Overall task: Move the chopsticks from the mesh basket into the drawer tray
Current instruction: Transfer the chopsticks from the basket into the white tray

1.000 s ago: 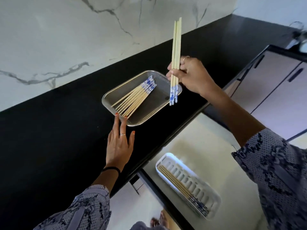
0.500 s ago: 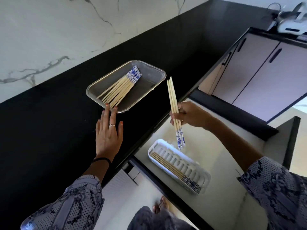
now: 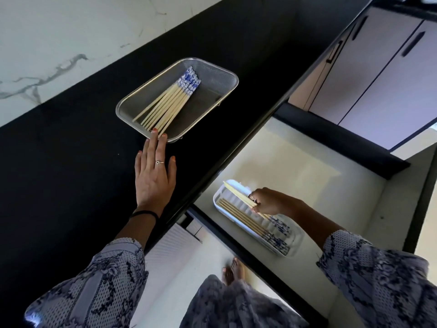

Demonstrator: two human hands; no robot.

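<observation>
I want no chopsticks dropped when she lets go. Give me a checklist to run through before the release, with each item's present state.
1. right hand over the white tray: ok.
2. held chopsticks lined up with chopsticks in the tray: ok.
3. Held pair resting in the tray: cannot tell.
4. Drawer open: ok.
5. left hand steadying the mesh basket: ok, fingertips at its rim.
6. Basket emptied: not ok, basket chopsticks remain.
</observation>
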